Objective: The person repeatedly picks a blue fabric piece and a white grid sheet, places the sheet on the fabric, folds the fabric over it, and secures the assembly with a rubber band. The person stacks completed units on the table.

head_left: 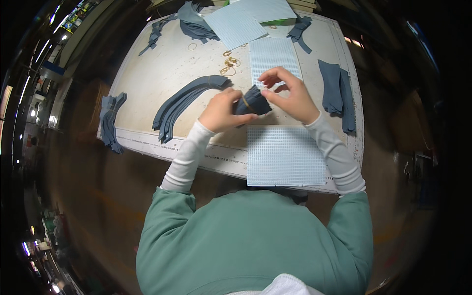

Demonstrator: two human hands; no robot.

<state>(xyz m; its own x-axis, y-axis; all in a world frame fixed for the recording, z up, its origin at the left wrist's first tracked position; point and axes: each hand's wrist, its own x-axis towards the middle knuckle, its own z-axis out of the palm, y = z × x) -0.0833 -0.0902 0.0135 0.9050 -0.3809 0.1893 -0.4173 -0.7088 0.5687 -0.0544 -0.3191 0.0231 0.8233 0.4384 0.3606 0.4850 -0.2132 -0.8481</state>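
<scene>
My left hand (223,109) is closed around a short bundle of dark blue fabric pieces (254,102), which a tan rubber band circles. The bundle is tilted above the middle of the table. My right hand (291,94) hovers at the bundle's upper right edge, its fingers curved and apart. Its thumb tip is at the fabric; whether it touches cannot be made out. Just left of my left hand lies a long curved bundle of dark blue strips (184,101), banded near its upper end. Below my right hand is a pale blue sheet with a fine printed grid (286,157).
Loose rubber bands (230,64) lie beyond my hands. More gridded sheets (236,23) overlap at the table's far side, near a fabric pile (194,23). Fabric bundles rest at the left edge (113,120) and right side (338,93) of the white table (147,73).
</scene>
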